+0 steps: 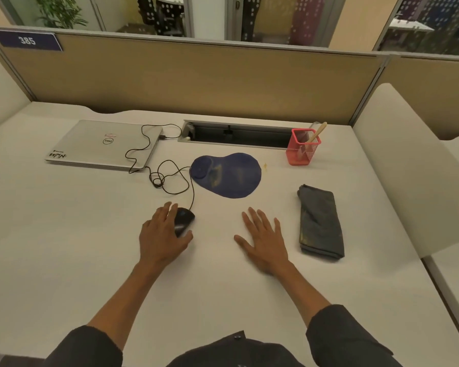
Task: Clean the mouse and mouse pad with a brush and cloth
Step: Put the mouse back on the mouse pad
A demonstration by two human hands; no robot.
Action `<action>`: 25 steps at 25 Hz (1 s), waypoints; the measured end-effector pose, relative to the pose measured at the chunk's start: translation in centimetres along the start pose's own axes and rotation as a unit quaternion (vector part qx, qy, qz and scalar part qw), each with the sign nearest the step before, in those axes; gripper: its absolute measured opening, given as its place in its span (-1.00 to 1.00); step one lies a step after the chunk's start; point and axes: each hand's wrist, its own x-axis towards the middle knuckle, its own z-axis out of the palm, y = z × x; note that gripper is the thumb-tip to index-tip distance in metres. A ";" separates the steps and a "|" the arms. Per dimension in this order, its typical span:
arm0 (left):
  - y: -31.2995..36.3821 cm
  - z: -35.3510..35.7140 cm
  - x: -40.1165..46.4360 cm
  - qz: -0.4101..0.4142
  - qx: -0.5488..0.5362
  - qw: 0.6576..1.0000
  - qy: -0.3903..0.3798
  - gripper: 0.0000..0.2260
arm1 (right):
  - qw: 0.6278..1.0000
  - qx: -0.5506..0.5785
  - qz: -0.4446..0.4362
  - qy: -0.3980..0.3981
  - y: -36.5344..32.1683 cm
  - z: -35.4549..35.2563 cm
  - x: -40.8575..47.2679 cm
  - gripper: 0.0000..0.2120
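My left hand [161, 235] lies on the white bench [90, 247] with the black mouse [184, 220] against its inner side — my fingers [167, 210] reach forward past its left edge and my thumb sits at its near end, so I am loosely cupping it rather than squeezing it. The mouse's cable [170, 178] runs away from me in loose loops to the closed silver laptop [101, 144] at the far left. My right hand [264, 239] rests flat on the bench, palm down, its fingers straight and spread apart, holding nothing. Beyond and between my hands is the blue mouse pad [228, 176], with pale dusty smears across its surface and its wrist rest toward the left. To the right of my right hand, near but not touching, lies the folded dark grey cloth [319, 221]. Farther back on the right stands a red mesh holder [301, 148], and the brush [317, 133] leans in it — its wooden handle sticks out over the rim.
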 end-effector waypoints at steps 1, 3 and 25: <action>-1.1 -0.2 -0.3 -0.018 0.012 1.000 -0.020 -0.29 | 1.000 -0.001 0.002 0.006 0.0 0.2 0.0 -0.34; -2.7 -0.4 -1.0 -0.035 0.029 0.998 -0.034 -0.33 | 1.000 0.001 0.001 0.013 0.1 0.3 0.0 -0.35; 4.9 3.9 7.3 0.011 -0.115 0.987 0.113 -0.44 | 0.997 0.049 0.034 0.051 -0.3 0.2 0.4 -0.38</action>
